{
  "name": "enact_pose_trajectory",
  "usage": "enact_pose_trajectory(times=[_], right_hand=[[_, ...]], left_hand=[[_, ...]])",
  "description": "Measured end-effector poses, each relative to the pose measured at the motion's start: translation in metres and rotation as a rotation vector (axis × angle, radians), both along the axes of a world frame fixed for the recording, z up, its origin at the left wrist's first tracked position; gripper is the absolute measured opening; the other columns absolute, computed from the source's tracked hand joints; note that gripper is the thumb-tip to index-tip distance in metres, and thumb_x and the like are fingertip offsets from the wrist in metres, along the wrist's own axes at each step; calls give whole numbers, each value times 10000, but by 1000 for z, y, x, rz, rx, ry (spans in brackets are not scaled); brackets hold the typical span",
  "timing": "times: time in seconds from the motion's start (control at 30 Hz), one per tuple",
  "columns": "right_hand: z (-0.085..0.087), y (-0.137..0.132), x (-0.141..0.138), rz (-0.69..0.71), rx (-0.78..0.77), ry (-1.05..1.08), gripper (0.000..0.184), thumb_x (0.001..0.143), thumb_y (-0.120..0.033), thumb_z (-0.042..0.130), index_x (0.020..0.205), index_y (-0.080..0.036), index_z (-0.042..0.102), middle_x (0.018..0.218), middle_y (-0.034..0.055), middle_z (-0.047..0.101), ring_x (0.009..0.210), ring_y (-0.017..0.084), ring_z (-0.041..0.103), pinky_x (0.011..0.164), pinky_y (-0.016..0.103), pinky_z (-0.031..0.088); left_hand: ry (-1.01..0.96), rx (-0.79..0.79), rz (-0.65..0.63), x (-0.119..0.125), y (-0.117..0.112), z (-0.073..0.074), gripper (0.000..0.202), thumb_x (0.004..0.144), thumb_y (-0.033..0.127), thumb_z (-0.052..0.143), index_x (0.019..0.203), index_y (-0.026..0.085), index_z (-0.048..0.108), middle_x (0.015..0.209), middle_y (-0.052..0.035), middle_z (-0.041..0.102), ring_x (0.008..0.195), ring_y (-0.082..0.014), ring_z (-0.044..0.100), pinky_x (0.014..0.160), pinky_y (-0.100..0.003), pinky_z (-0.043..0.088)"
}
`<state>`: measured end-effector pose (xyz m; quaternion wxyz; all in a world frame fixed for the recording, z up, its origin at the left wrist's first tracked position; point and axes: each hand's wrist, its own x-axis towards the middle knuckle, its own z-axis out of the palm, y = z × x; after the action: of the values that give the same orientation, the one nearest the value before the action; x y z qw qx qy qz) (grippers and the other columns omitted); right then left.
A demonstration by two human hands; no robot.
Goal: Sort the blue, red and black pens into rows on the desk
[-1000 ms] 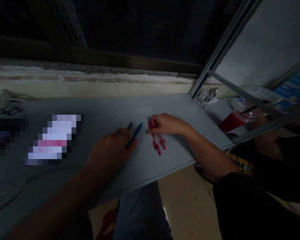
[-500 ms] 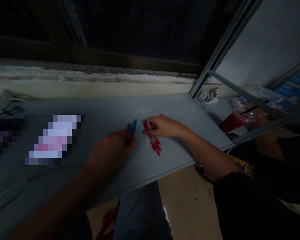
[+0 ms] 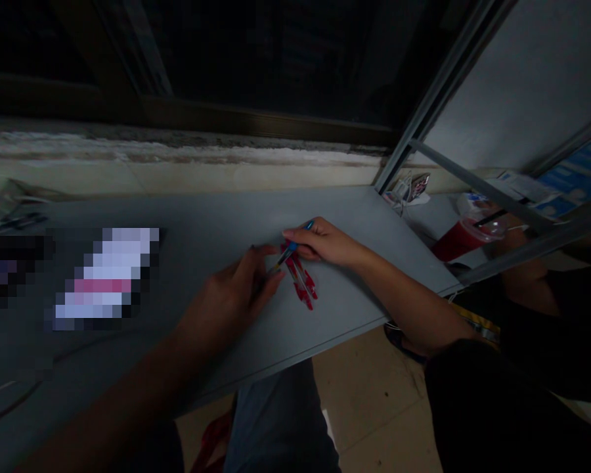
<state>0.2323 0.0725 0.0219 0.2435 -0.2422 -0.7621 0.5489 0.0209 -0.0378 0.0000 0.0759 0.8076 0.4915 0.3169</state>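
Observation:
My left hand (image 3: 231, 292) and my right hand (image 3: 325, 243) meet over a grey tabletop (image 3: 201, 217). A blue pen (image 3: 291, 248) slants between them. My left fingers pinch its dark lower end and my right fingers close round its upper end. Right under the blue pen lie two or three red pens (image 3: 301, 281) side by side on the table, touching my right hand. The light is dim and a dark pen seen earlier by my left hand is hidden.
A blurred-out patch (image 3: 103, 276) lies on the table to the left. Beyond a slanted metal frame (image 3: 423, 118) at the right stand a red lidded cup with a straw (image 3: 460, 238) and some papers. The table's front edge (image 3: 325, 341) runs just above my knees.
My left hand picked up the blue pen and carried it right to my right hand, which took its upper end. The red pens were gathered together and shifted slightly left.

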Motion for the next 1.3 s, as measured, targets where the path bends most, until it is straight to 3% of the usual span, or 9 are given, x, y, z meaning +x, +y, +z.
enact_pose_trajectory(times=[0.07, 0.2, 0.3, 0.43, 0.7, 0.83, 0.97, 1.2, 1.3], right_hand=[[-1, 1, 0, -60, -48, -11, 673, 1021, -674, 505, 537, -222, 386, 410, -78, 362, 410, 70, 305, 496, 277, 272], [0, 0, 0, -105, -126, -5, 693, 1033, -663, 489, 508, -224, 381, 370, -73, 361, 381, 71, 293, 483, 277, 270], [1, 0, -1, -87, -142, 22, 696, 1013, -672, 516, 499, -224, 377, 370, -71, 371, 371, 68, 285, 466, 276, 258], [-1, 0, -3, -102, -51, 48, 717, 985, -709, 530, 480, -211, 421, 380, -67, 378, 379, 62, 301, 467, 274, 264], [2, -3, -3, -95, 24, 37, 695, 955, -720, 575, 500, -208, 462, 415, -62, 396, 425, 72, 332, 508, 280, 311], [3, -4, -4, -105, 44, 59, 674, 952, -722, 577, 531, -203, 494, 449, -50, 437, 458, 83, 360, 524, 281, 317], [1, -3, -4, -144, 0, 74, 685, 978, -681, 578, 500, -201, 478, 424, -49, 419, 453, 85, 362, 539, 284, 321], [0, -4, -7, -55, -444, 77, 680, 1029, -621, 530, 511, -222, 344, 350, -72, 347, 356, 76, 277, 437, 266, 233], [1, -4, -8, 29, -583, 85, 682, 1056, -579, 486, 498, -227, 310, 334, -72, 316, 330, 73, 247, 406, 256, 206]], left_hand=[[56, 47, 1, -1, 0, -1, 419, 1077, 477, 471, 1368, 191, 568, 1038, -85, 767, 877, -227, 769, 792, -333, 614], [135, 58, 20, -2, 1, 1, 375, 1106, 416, 397, 1274, 192, 646, 1188, -122, 773, 1009, -256, 772, 920, -380, 604], [143, -28, 50, -1, 1, 3, 413, 1101, 447, 374, 1237, 191, 669, 1100, -114, 799, 920, -260, 784, 842, -366, 606], [57, -222, 69, 0, 3, 5, 430, 1086, 470, 357, 1221, 188, 653, 986, -91, 807, 756, -236, 775, 688, -317, 566], [-48, -362, -3, 1, 4, 10, 431, 1064, 471, 321, 1090, 188, 646, 848, -62, 777, 734, -230, 767, 682, -306, 545], [29, -267, 67, 1, 3, 9, 455, 1082, 470, 325, 1252, 191, 641, 983, -81, 801, 736, -226, 764, 683, -309, 561], [200, -41, 136, -2, 2, 7, 445, 1101, 383, 340, 1425, 218, 595, 1178, -118, 784, 905, -257, 769, 812, -357, 583], [404, 162, 108, -11, -3, 13, 517, 1019, 114, 393, 1486, 220, 588, 900, -113, 739, 836, -279, 717, 814, -408, 552], [435, 203, 82, -11, -3, 14, 517, 1017, 94, 385, 1462, 226, 614, 860, -103, 725, 811, -276, 710, 787, -401, 540]])
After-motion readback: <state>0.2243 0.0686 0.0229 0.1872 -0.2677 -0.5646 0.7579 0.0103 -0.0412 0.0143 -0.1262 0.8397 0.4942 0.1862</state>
